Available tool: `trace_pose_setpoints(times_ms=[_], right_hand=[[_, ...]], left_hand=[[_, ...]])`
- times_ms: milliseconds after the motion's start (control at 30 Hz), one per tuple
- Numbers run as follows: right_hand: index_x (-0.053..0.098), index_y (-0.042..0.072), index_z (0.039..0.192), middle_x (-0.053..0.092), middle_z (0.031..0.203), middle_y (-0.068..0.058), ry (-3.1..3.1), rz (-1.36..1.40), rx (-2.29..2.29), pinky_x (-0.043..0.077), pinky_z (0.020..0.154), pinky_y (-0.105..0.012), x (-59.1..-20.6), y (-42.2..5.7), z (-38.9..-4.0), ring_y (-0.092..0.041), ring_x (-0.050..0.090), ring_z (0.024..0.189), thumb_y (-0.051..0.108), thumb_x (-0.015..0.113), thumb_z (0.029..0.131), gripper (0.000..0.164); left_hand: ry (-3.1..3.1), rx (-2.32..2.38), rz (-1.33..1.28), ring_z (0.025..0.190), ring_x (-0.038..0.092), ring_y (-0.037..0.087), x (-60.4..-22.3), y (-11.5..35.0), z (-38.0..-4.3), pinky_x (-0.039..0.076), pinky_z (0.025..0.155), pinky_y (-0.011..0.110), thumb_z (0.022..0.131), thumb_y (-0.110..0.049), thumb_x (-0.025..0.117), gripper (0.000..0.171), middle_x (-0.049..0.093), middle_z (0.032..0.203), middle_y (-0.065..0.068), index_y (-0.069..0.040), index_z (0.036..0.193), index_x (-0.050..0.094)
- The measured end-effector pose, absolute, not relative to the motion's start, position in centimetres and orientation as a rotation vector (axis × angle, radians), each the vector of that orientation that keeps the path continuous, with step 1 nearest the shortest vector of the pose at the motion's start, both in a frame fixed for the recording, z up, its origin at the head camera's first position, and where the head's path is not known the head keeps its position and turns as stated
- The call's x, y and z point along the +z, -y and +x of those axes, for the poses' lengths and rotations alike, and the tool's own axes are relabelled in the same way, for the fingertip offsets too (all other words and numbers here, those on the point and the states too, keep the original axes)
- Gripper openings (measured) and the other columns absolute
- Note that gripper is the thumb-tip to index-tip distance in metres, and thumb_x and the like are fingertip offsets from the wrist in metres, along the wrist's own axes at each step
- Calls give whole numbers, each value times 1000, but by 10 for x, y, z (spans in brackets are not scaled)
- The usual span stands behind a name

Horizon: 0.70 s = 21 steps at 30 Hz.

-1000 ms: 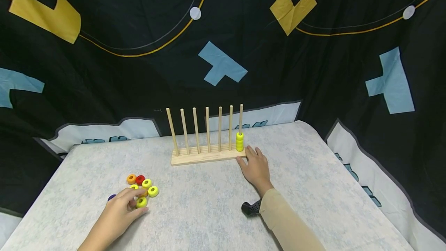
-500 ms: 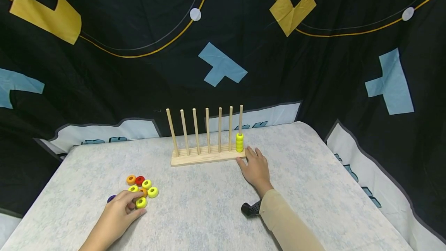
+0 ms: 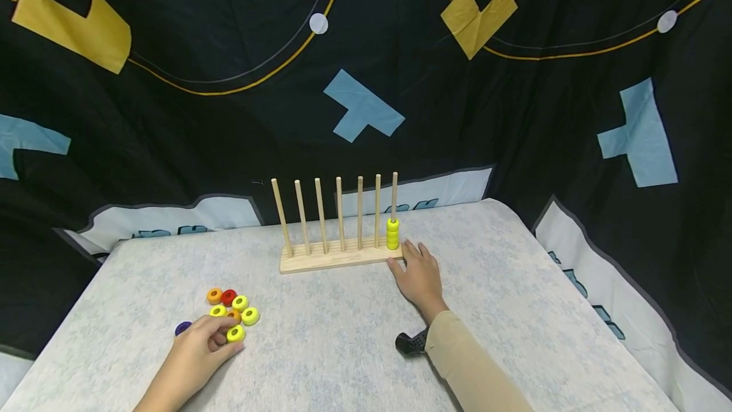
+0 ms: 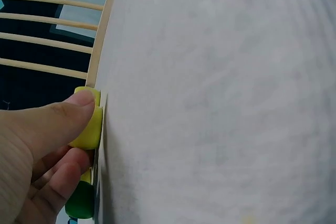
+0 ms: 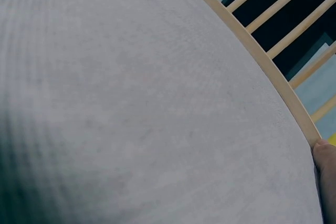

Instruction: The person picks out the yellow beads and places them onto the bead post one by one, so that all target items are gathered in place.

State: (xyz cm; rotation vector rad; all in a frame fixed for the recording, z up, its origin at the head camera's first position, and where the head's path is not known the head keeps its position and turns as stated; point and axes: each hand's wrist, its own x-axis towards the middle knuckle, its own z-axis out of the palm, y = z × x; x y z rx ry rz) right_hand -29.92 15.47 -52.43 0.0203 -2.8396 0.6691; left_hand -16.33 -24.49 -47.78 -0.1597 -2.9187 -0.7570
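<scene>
Several round beads with holes lie at the left of the table. My left hand (image 3: 197, 348) pinches a yellow bead (image 3: 236, 334) between thumb and fingers; in the left wrist view the thumb (image 4: 73, 109) lies against yellow beads. Beside it are more yellow beads (image 3: 250, 316), orange beads (image 3: 214, 295), a red bead (image 3: 229, 297) and a dark blue bead (image 3: 182, 328). A wooden peg rack (image 3: 332, 260) stands at the back, with yellow beads (image 3: 392, 234) stacked on its rightmost peg. My right hand (image 3: 420, 275) rests at the rack's right end, thumb at its front edge.
A black object (image 3: 410, 343) sits by the right wrist at the sleeve. In the left wrist view a green bead (image 4: 80, 200) shows below the left fingers. Behind the table (image 3: 320, 348) hangs a dark patterned cloth (image 3: 229, 138).
My left hand and the yellow bead at its fingertips have shifted slightly to the right, leaving more of the dark blue bead visible. The right hand and the rack have stayed put.
</scene>
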Motion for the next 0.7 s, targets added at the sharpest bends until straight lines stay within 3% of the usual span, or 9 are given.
trace_pose_setpoints(times_ms=[233, 700], right_hand=[[45, 14, 150, 41, 157, -6, 2843, 12, 678, 25, 122, -55, -525, -155, -299, -35, 29, 149, 52, 50, 100, 64], [46, 11, 149, 42, 156, -8, 2834, 9, 695, 26, 121, -57, -524, -154, -299, -36, 30, 149, 51, 52, 99, 64]], left_hand=[[2966, -798, -152, 79, 54, 3, -480, 244, -164, 49, 62, 18, 78, -28, 84, 44, 65, 98, -1, -7, 115, 71], [2966, -874, -143, 73, 56, -1, -474, 234, -163, 51, 62, 17, 81, -27, 82, 43, 67, 97, 0, -7, 117, 69]])
